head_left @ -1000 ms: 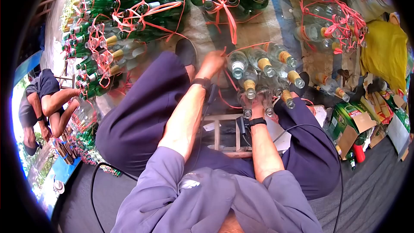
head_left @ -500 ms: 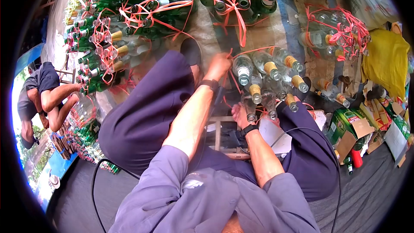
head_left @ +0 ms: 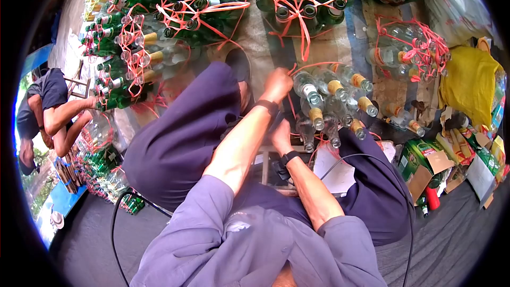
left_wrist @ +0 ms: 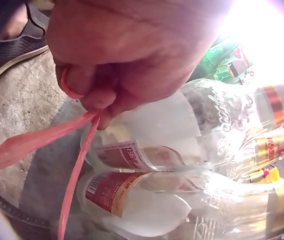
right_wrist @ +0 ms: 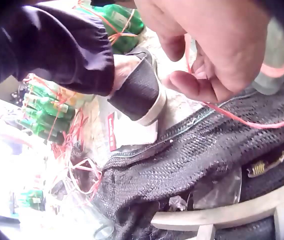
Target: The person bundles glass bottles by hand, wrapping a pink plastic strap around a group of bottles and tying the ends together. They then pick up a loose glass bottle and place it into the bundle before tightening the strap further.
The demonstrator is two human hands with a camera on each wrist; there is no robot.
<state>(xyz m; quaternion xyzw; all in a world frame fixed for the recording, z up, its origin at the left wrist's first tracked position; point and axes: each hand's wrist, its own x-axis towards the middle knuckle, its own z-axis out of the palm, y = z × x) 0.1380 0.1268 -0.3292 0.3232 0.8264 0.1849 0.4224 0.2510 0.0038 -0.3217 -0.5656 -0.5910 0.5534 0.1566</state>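
My left hand [head_left: 277,85] grips pink plastic twine [left_wrist: 37,142] in its curled fingers, beside the clear glass bottles [head_left: 307,84]. Two twine strands come out below that fist in the left wrist view. The bottles stand bunched with their necks leaning toward me, and a pink strand [head_left: 313,65] runs along their far side. Just nearer my body is my right hand [head_left: 281,136], left of the closest bottle necks. In the right wrist view its thumb and curled fingers pinch a pink strand [right_wrist: 252,122] that trails off to the right.
Bundles of green bottles [head_left: 186,8] bound with pink twine stand at the far side and left. Another tied clear bundle [head_left: 390,53] lies right, near a yellow sack [head_left: 467,87] and torn cartons [head_left: 419,151]. A wooden frame [head_left: 265,167] sits between my legs. Another person [head_left: 48,106] crouches at far left.
My right hand has come out from under the near bottle necks and moved left and away from my body, toward my left hand. The left hand keeps its grip on the twine.
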